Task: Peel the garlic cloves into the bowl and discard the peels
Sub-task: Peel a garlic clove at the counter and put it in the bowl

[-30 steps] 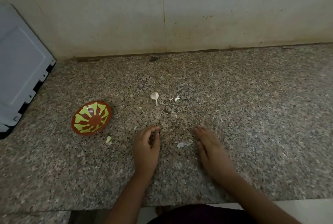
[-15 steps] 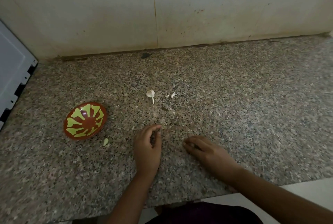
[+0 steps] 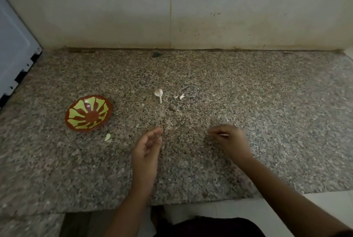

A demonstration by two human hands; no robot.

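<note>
Both bare hands are over the speckled brown granite countertop (image 3: 267, 103), near its front edge. The left hand (image 3: 146, 148) lies palm turned inward, fingers curled loosely with a narrow gap between thumb and fingertips; whether anything sits inside that curl cannot be told. The right hand (image 3: 232, 139) is blurred, fingers bunched tight, and a thin pale sliver (image 3: 223, 134) shows between them, seemingly a scrap of peel pinched there.

Out beyond the hands, mid-counter, sits the small white garlic piece with a thin stem (image 3: 159, 93): bulbous end toward the wall, stem pointing straight back at the person, long axis running front to back. Just right of it lie two small white peel scraps (image 3: 180, 96), close together, apart from the garlic.

Off to the left rests the round red-brown bowl with yellow-green petal pattern (image 3: 88, 113), tipped slightly so its inside faces the camera; nothing is discernible in it. Just in front of the bowl, on the counter and not in it, lies one pale yellowish peeled clove (image 3: 107, 137), long axis tilted up to the right.
</note>
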